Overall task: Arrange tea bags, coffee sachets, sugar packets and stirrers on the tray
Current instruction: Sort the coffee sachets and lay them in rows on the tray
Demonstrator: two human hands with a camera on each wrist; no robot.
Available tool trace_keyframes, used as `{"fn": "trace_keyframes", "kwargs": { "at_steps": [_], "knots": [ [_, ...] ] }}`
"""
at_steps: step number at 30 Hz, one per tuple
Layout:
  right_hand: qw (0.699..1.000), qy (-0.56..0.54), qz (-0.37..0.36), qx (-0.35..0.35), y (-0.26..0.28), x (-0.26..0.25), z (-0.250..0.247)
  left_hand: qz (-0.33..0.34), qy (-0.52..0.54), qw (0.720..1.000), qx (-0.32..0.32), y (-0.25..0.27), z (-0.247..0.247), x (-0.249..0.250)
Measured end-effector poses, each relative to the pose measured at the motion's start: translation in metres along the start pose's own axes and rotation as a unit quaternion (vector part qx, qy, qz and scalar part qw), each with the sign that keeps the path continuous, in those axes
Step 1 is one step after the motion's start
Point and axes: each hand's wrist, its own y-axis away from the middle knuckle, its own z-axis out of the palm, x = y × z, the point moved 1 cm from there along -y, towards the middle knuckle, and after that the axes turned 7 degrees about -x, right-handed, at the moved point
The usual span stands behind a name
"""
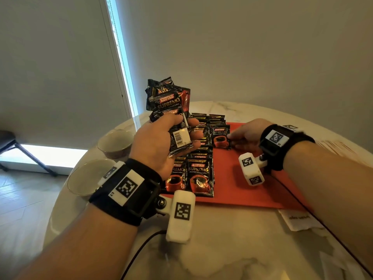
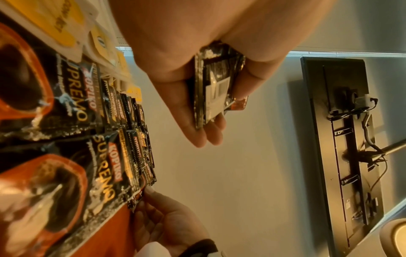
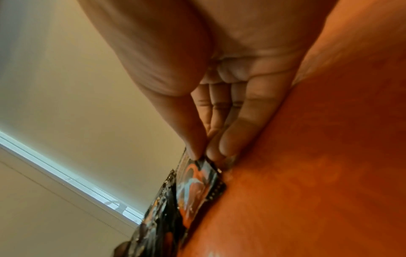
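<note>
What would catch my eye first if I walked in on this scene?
Probably the fistful of black coffee sachets held up in the left hand. Below it, rows of matching sachets overlap on the red tray, where the right hand pinches one more sachet.

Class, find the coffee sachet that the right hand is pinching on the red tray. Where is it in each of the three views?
Head: pinched sachet at centre, on the red tray, right hand at its edge.
Left wrist: only its corner shows, lower left, at the fingertips.
Right wrist: lower centre, below the fingertips.
Shared landmark: the red tray.
</note>
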Motion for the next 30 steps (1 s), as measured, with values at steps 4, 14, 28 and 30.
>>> {"fn": "trace_keyframes", "kwargs": {
  "at_steps": [4,14,28,30],
  "knots": [
    [1.000,0.017,-0.006,-0.006,0.001,0.000,-0.001,-0.001,-0.032,0.999,-0.036,0.006,0.005,0.000],
    [0.959,-0.116,-0.222,-0.130,0.076,-0.031,0.009,-0.066,-0.075,0.989,-0.111,0.015,0.010,0.001],
    [0.946,-0.033,-0.244,-0.211,0.096,-0.033,0.033,-0.007,0.001,1.000,0.008,0.002,-0.003,0.006],
    [0.947,-0.040,-0.242,-0.207,0.096,-0.033,0.035,0.011,0.011,1.000,0.017,0.000,-0.006,0.008]
  ]
}}
